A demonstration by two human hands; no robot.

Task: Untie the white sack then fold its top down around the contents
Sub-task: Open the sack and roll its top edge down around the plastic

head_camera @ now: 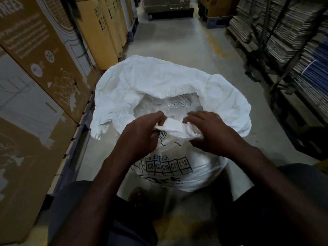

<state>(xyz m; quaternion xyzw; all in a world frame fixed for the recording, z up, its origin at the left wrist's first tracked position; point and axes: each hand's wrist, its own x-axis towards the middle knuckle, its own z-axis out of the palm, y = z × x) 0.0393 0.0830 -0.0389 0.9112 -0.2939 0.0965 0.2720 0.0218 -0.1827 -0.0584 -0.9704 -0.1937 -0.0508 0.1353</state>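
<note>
The white sack [159, 82] stands on the concrete floor in front of me, its mouth wide open. Its far and side rim is turned outward in a wide collar. Inside lie clear plastic packets [177, 103]. My left hand [142, 132] and my right hand [209, 130] both pinch the near rim of the sack, a rolled strip of white fabric stretched between them. Blue print with boxes marked C8 to C12 shows on the sack's near side below my hands.
Tall cardboard boxes [44, 71] on a pallet line the left side of the aisle, close to the sack. Stacks of flattened cartons [292, 41] fill racks on the right. The concrete floor [177, 38] runs ahead toward a loaded pallet [168, 6]. My knees flank the sack.
</note>
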